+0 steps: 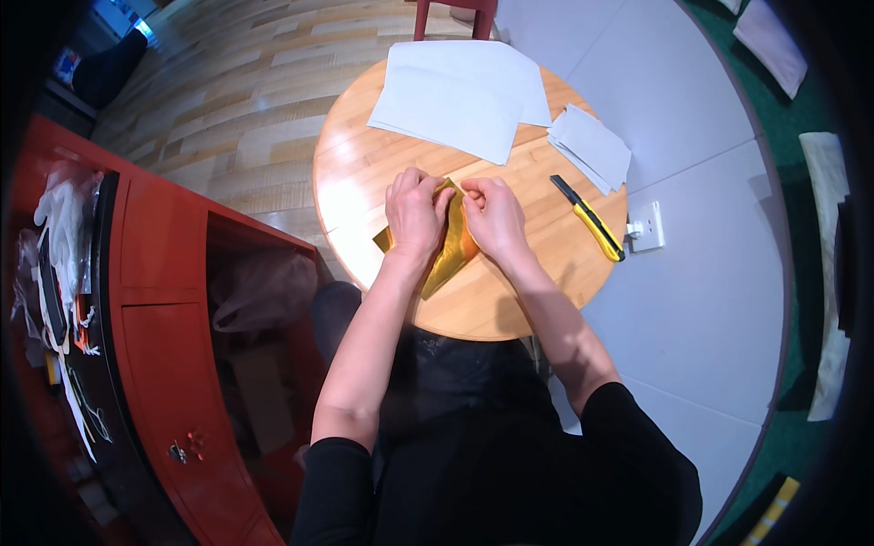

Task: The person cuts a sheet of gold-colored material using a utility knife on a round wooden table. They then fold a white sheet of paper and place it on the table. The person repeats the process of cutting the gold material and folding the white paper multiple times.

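A shiny gold sheet of paper (445,258), partly folded, lies over the near middle of a round wooden table (355,196). My left hand (416,214) is closed on its left side, and a gold corner sticks out to the left beneath that hand. At the sheet's upper right edge, my right hand (492,218) has its thumb and fingers pinched together on the paper. An orange tint shows on the gold beside the right hand. The exact fold under the fingertips is hidden.
Large white sheets (460,96) lie at the table's far side, with a stack of smaller white papers (590,147) at the far right. A yellow and black utility knife (592,223) rests near the right edge. Left stands a red cabinet (164,237); a plugged wall socket (647,227) is at right.
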`<state>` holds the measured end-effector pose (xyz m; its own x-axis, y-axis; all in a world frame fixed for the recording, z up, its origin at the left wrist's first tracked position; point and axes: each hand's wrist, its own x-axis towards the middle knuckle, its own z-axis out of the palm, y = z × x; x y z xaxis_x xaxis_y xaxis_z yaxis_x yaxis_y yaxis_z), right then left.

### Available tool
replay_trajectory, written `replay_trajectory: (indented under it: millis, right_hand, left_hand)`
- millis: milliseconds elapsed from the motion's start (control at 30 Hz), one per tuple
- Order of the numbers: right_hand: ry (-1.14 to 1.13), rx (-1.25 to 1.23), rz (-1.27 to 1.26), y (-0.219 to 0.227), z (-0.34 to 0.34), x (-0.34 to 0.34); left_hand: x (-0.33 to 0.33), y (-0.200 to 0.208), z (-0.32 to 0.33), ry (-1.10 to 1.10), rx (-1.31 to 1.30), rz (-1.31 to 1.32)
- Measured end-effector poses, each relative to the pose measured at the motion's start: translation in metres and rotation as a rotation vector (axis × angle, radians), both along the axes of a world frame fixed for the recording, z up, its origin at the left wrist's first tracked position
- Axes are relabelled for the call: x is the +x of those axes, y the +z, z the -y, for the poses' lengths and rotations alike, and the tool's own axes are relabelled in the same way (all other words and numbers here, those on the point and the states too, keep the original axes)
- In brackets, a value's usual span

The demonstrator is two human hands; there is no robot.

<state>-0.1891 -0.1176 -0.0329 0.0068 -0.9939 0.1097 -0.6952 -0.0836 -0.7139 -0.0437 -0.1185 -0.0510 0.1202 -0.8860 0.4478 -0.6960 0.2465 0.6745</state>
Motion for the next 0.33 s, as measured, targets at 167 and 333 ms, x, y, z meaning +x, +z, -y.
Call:
replay_trajectory:
  millis: [167,333]
  right_hand:
    - [-0.013,0.155,0.060,-0.002,0.023,0.002]
    - [-0.017,0.257,0.121,-0.007,0.032,0.002]
  left_hand:
    - [-0.002,0.001,-0.001,0.009,0.038,0.010]
    - [-0.003,0.002,-0.002,0.001,0.033,-0.018]
